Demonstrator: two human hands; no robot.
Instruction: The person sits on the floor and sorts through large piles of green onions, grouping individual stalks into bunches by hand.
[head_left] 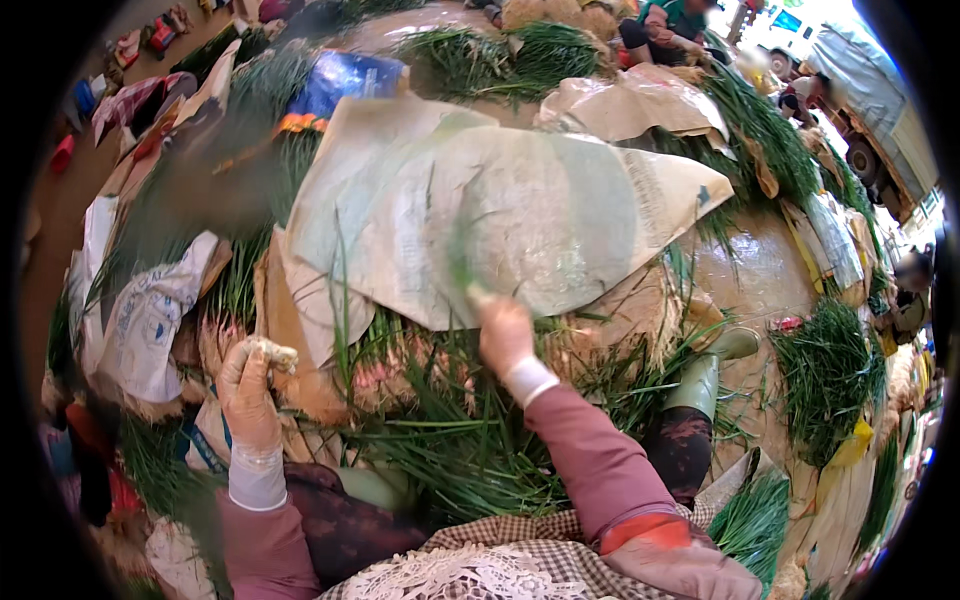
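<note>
My right hand [508, 342], in a pale glove, is closed on a green onion [465, 245] with a white lower end. Its leaves point up and are smeared by motion in front of the large pale woven sack. My left hand [252, 398], also gloved, is raised to the left with fingers pinched on a small whitish lumpy thing [274, 352]; its kind is unclear. Between and beyond the hands, a row of green onions [385, 362] with pinkish bulbs lies partly under the sack [470, 215]. Loose green leaves [460, 455] are heaped nearer, between my legs.
Around me lie more onion bundles [828, 355] and a printed white sack [150, 320]. My boot [700, 385] stands at the right on the brown ground sheet [750, 280]. Other people [675, 35] crouch at the far right, near a covered truck [870, 100].
</note>
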